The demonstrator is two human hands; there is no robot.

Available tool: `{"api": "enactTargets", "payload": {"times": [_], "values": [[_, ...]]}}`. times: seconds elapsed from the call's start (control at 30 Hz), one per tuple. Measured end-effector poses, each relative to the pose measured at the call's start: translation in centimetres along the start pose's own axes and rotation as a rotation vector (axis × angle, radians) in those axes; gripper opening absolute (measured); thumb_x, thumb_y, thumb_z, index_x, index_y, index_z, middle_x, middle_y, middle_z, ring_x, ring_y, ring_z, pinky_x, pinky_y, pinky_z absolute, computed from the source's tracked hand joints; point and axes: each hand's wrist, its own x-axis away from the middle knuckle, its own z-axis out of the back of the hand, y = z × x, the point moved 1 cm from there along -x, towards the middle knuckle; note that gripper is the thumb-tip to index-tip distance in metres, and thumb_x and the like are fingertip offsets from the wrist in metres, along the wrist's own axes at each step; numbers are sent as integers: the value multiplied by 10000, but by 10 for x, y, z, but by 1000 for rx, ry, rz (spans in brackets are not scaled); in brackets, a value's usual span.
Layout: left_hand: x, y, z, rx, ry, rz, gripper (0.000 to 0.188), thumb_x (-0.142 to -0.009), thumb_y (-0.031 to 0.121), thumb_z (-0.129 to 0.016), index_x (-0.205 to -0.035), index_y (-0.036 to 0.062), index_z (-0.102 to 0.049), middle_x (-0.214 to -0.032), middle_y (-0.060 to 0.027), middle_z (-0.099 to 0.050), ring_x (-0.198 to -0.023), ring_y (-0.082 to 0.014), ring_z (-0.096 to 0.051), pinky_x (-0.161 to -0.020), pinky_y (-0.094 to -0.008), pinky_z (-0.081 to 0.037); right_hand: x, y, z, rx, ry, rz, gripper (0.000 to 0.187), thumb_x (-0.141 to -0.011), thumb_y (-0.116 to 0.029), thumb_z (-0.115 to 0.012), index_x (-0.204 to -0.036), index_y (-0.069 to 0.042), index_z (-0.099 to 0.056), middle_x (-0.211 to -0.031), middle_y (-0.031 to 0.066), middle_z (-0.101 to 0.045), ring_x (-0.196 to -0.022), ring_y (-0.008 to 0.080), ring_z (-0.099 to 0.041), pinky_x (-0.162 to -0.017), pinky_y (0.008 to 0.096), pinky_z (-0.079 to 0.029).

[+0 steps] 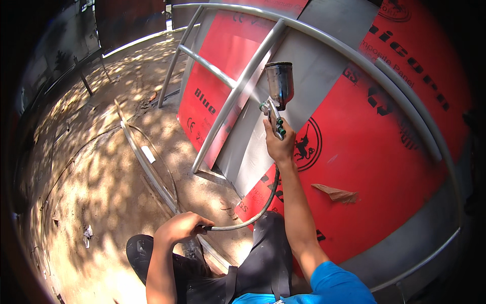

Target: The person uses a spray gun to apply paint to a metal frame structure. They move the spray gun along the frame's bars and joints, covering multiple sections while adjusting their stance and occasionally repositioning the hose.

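My right hand (pixel 280 142) is closed around the handle of a spray gun (pixel 272 112), with a dark metal paint cup (pixel 280 83) standing upright on top of it. The gun points at a silver metal frame (pixel 248 73), close to where a crossbar meets a slanted post; a pale haze hangs in front of the nozzle. An air hose (pixel 253 219) curves from the gun's handle down to my left hand (pixel 185 226), whose fingers are wrapped round it above my knee. My right hand's fingertips are partly hidden by the gun.
Behind the frame lie red printed panels (pixel 364 152) with grey strips, a crumpled brown scrap (pixel 336 193) on one. Long metal strips (pixel 142 157) lie on the dirt ground (pixel 96 182) to the left, with a thin hose or cable beside them. Dark sheets (pixel 129 23) stand at the far left.
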Motion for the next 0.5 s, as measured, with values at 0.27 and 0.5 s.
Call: {"api": "enactTargets", "payload": {"times": [0.27, 0.5], "values": [[20, -12, -9, -129, -123, 207, 512, -782, -140, -647, -1251, 34, -759, -1152, -167, -793, -1079, -305, -767, -911, -402, -597, 94, 35, -43, -170, -214, -257, 175, -1003, -159, -747, -952, -8, -676, -615, 20, -561, -551, 106, -480, -551, 332, -412], [39, -17, -17, -398, 37, 487, 395, -685, 4, -654, -1002, 143, -846, -1004, -168, -775, -1023, -367, -738, -878, -438, -597, 207, 61, -80, -387, -300, -515, 144, -1013, -130, -750, -933, -23, -696, -682, -39, -633, -546, 30, -549, -518, 243, -453]]}}
